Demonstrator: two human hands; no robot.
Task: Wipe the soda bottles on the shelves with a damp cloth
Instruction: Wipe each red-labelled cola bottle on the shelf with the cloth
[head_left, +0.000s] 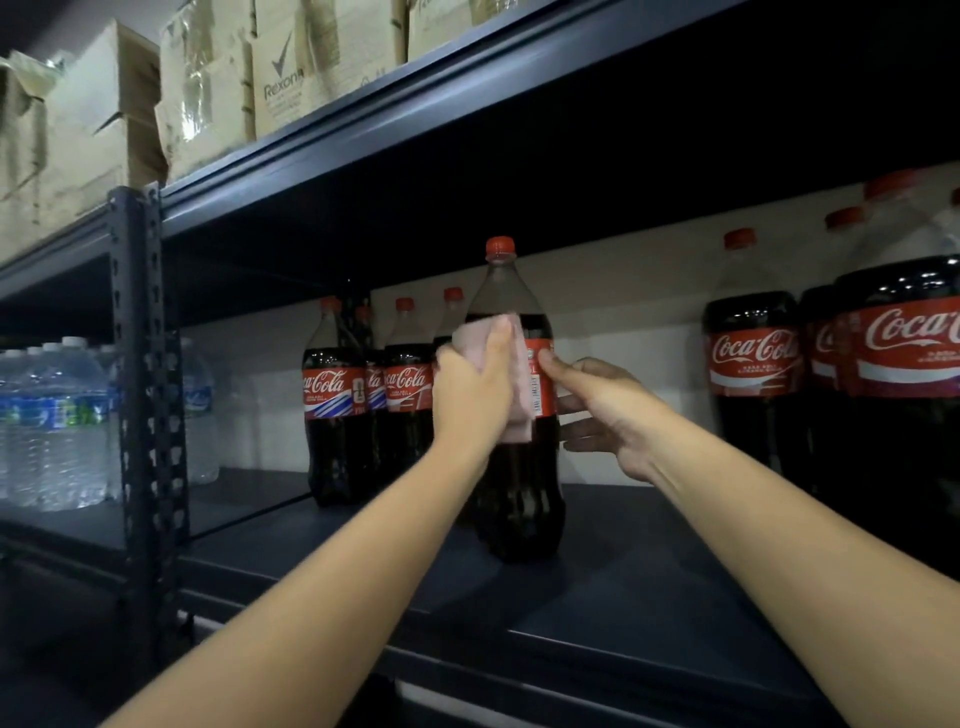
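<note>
A large cola bottle (511, 483) with a red cap and red label stands upright near the front of the dark shelf (597, 613). My left hand (470, 395) presses a pale pink cloth (483, 332) against the bottle's left side at label height. The cloth hangs down below my palm. My right hand (608, 410) holds the bottle's right side, thumb on the label and fingers reaching behind. Several more cola bottles (374, 395) stand at the back left. Bigger ones (883, 374) are grouped at the right.
A perforated steel post (150, 395) divides this bay from one holding packs of water bottles (52, 415). Cardboard boxes (218, 78) sit on the shelf above. The upper shelf beam (415, 119) runs low over the bottle caps.
</note>
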